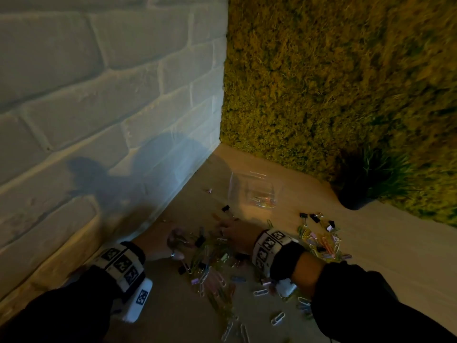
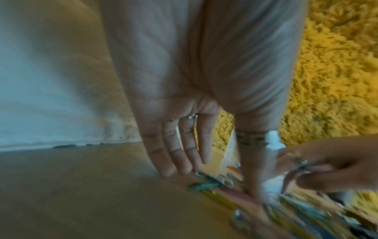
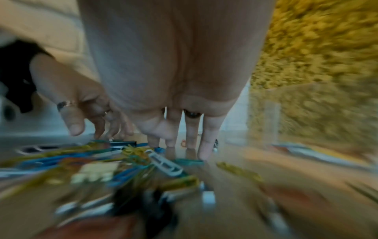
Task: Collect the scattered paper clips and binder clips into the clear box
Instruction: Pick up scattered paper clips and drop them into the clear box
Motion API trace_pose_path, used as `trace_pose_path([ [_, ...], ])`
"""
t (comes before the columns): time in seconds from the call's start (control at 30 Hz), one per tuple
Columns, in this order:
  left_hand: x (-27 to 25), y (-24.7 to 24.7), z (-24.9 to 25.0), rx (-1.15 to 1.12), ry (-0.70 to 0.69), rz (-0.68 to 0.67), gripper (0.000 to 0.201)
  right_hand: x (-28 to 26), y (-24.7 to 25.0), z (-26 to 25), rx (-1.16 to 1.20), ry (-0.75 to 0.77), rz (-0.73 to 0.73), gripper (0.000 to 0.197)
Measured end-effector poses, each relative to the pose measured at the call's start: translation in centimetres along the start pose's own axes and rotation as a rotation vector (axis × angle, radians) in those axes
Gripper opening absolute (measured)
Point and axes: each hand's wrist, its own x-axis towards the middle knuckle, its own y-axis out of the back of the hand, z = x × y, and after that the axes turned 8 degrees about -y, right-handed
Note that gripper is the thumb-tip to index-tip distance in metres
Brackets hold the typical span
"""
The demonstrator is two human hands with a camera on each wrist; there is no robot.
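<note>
The clear box (image 1: 254, 191) stands on the wooden table near the corner, with a few coloured clips in its bottom. Coloured paper clips and black binder clips (image 1: 212, 258) lie in a loose heap between my hands. My left hand (image 1: 176, 243) is at the heap's left edge, its straight fingers (image 2: 175, 155) touching the table beside the clips (image 2: 212, 182). My right hand (image 1: 232, 231) is at the heap's far side, fingers (image 3: 206, 142) straight and tips down on the table by the clips (image 3: 132, 161). Neither hand holds anything. The box (image 3: 272, 122) shows blurred to the right.
A second pile of coloured paper clips (image 1: 324, 243) with black binder clips (image 1: 315, 217) lies right of my right wrist. More clips (image 1: 278, 318) lie near the front. A white brick wall (image 1: 99, 107) bounds the left, a moss wall (image 1: 333, 82) the back, with a dark plant pot (image 1: 356, 200).
</note>
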Motion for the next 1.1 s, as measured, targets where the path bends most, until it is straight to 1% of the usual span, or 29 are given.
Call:
trace_pose_path([
  [0.07, 0.1, -0.4, -0.1, 0.051, -0.011, 0.012, 0.075, -1.0, -0.2, -0.1, 0.021, -0.052, 0.052, 0.042],
  [0.13, 0.3, -0.7, 0.3, 0.096, 0.003, 0.018, 0.074, -1.3, -0.4, -0.6, 0.026, -0.092, 0.047, 0.054],
  [0.2, 0.4, -1.0, 0.9, 0.067, 0.019, 0.026, 0.060, -0.7, -0.8, -1.3, 0.082, -0.140, 0.026, 0.062],
  [0.27, 0.6, -1.4, 1.6, 0.003, 0.007, 0.031, 0.039, 0.1, -1.7, -1.8, 0.115, -0.140, 0.053, 0.054],
  [0.33, 0.6, -1.6, 2.3, -0.031, -0.027, 0.075, 0.015, 0.3, -2.4, -1.8, 0.167, -0.142, 0.090, 0.043],
  [0.4, 0.4, -1.5, 2.6, -0.053, -0.028, 0.131, 0.027, -0.2, -2.3, -1.6, 0.271, -0.141, 0.101, 0.038],
  [0.43, 0.4, -1.5, 2.6, -0.058, -0.023, 0.116, 0.026, -0.5, -2.2, -1.3, 0.326, -0.142, 0.103, 0.037],
  [0.47, 0.0, -1.3, 2.8, -0.081, -0.033, 0.096, 0.029, -0.8, -1.9, -1.0, 0.370, -0.142, 0.108, 0.035],
  [0.5, -0.1, -1.5, 2.9, -0.100, -0.026, 0.050, 0.041, -1.1, -1.8, -0.8, 0.405, -0.151, 0.099, 0.034],
  [0.53, -0.4, -1.5, 3.2, -0.089, -0.021, 0.023, 0.050, -1.3, -1.6, -0.6, 0.430, -0.157, 0.082, 0.033],
  [0.57, -0.4, -1.6, 3.4, -0.033, -0.016, 0.013, 0.055, -1.3, -1.5, -0.4, 0.449, -0.172, 0.063, 0.033],
  [0.63, -0.6, -1.6, 4.1, 0.063, 0.009, 0.027, 0.057, -1.2, -1.5, -0.3, 0.463, -0.200, 0.031, 0.031],
  [0.7, -0.4, -1.7, 4.6, 0.096, 0.036, 0.041, 0.055, -1.4, -1.3, -0.5, 0.465, -0.220, 0.024, 0.030],
  [0.8, 0.2, -1.8, 4.6, 0.071, 0.063, 0.019, 0.039, -1.8, -0.8, -0.8, 0.459, -0.245, 0.057, 0.031],
  [0.87, 0.6, -1.8, 4.4, 0.038, 0.069, -0.004, 0.033, -2.1, -0.6, -0.7, 0.439, -0.269, 0.081, 0.032],
  [0.93, 0.9, -1.8, 4.2, 0.040, 0.054, -0.014, 0.027, -2.5, -0.1, -0.2, 0.466, -0.281, 0.109, 0.031],
  [1.03, 1.0, -1.7, 4.3, 0.100, -0.027, -0.025, 0.026, -3.2, 0.6, 0.6, 0.584, -0.266, 0.156, 0.027],
  [1.1, 1.0, -1.8, 4.3, 0.092, -0.073, -0.010, 0.019, -3.9, 0.7, 1.2, 0.700, -0.279, 0.207, 0.027],
])
